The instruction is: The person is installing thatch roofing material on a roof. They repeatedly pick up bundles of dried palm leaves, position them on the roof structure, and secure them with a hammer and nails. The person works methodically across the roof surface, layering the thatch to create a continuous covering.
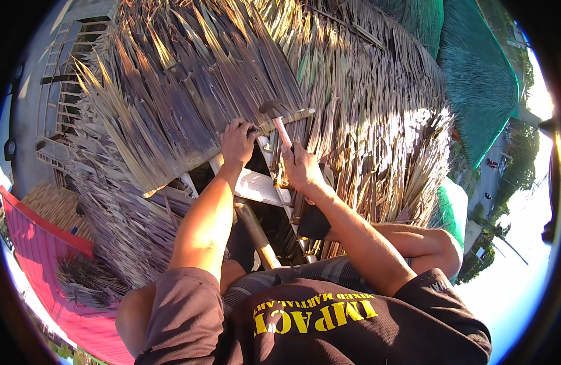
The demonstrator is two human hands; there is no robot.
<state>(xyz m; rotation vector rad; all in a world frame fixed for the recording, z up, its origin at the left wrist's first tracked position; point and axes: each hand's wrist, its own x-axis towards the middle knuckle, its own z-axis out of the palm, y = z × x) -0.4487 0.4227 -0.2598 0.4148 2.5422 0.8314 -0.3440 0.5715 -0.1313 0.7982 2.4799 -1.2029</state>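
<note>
My right hand is closed round the pale pinkish handle of a hammer. The hammer's dark head is over the lower edge of a palm-leaf thatch panel, beside a thin batten running along that edge. To the left, my left hand rests at the same edge, fingers bent and drawn together near the batten. Whatever lies between those fingertips is too small to make out. Below both hands, a pale wooden board and a round pole show through an opening in the roof.
Older dry thatch slopes away on the right, and more lies at the left. Green-covered roofs rise at the upper right. A red metal roof is at the lower left. My bent legs straddle the opening in the roof frame.
</note>
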